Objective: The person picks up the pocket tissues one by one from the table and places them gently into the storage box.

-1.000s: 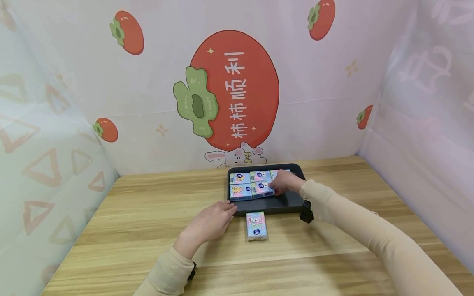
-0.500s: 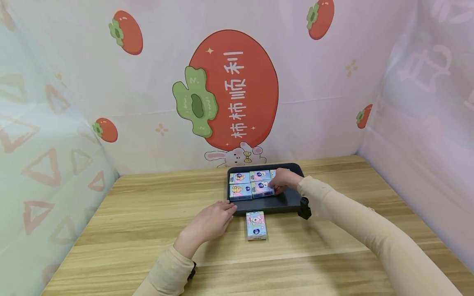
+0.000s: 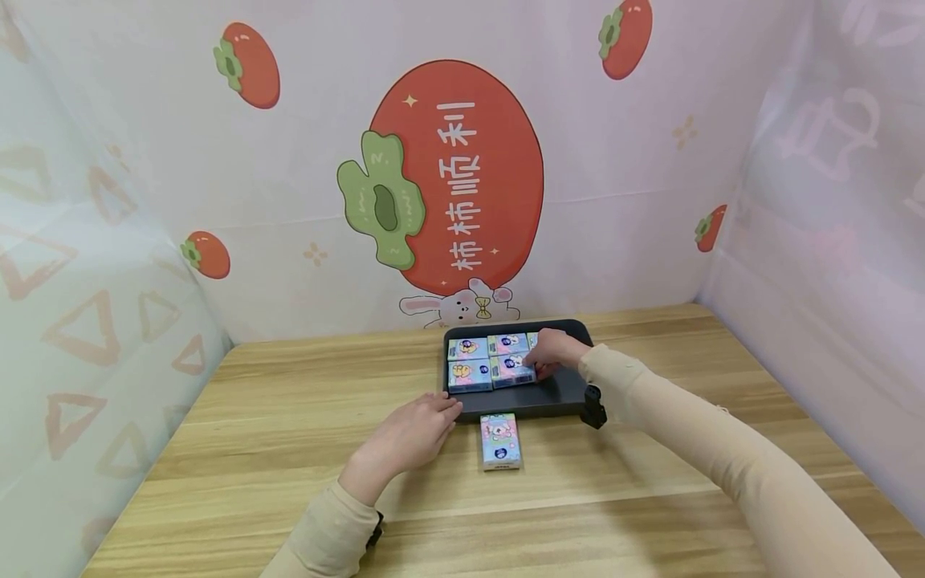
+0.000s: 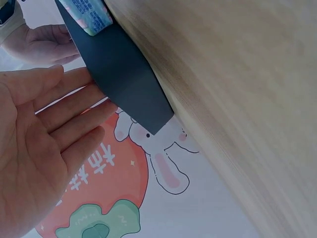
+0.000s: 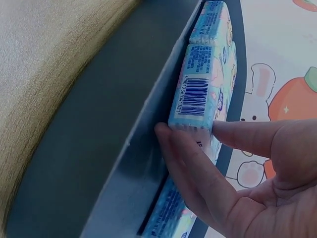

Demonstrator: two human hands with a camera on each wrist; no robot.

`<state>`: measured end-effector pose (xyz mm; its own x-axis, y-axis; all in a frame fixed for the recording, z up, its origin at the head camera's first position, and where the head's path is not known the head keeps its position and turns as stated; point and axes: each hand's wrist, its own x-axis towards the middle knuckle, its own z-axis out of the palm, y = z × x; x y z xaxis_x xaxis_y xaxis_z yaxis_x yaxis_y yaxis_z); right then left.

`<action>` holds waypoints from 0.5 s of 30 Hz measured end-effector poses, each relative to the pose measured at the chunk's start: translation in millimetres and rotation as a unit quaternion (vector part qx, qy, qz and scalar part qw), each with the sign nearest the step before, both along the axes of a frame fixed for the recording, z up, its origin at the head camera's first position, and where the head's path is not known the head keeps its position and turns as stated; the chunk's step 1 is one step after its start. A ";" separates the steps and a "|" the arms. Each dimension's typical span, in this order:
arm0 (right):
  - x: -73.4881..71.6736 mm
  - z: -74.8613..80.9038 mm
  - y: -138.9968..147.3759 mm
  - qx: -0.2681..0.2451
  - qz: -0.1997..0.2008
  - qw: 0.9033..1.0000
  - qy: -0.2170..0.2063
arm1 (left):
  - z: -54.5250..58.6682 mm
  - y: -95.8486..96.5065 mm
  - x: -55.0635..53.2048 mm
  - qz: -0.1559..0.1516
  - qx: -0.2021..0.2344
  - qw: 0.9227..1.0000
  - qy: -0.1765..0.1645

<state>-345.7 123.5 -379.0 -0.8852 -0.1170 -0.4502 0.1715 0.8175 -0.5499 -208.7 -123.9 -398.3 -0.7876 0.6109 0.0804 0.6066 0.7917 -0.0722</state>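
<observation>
A dark grey tray [image 3: 538, 396] stands at the back of the table, holding several pastel tissue packs laid in two rows. My right hand [image 3: 560, 352] pinches the right end of the front-row tissue pack [image 3: 511, 371]. The right wrist view shows the thumb over this barcoded pack [image 5: 195, 94] and the fingers at its end and lower edge. Partly hidden behind that hand is a pack at the back right. My left hand [image 3: 412, 433] touches the tray's front left corner with its fingers extended. Another tissue pack [image 3: 500, 441] lies on the table, just before the tray.
The wooden table [image 3: 289, 417] meets a white backdrop [image 3: 311, 160] printed with persimmons and a rabbit, directly behind the tray. Side curtains [image 3: 831, 241] enclose both sides. Inside the tray, bare floor shows at the front and right.
Almost nothing differs. My right wrist has shifted very slightly left since a second ago, while the hand stays on the same tissue pack. My left hand has stayed at the tray corner.
</observation>
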 end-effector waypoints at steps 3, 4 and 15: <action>-0.1 -0.5 -0.8 0.004 0.000 1.000 0.003 | 0.0 0.0 0.4 0.000 0.000 1.000 0.001; -0.3 -0.7 -1.0 0.005 0.000 1.000 0.003 | 0.0 0.0 0.6 -0.001 0.000 1.000 0.001; -0.7 -2.6 -1.6 0.009 -0.006 1.000 0.008 | 0.9 0.2 1.7 0.003 0.005 1.000 -0.004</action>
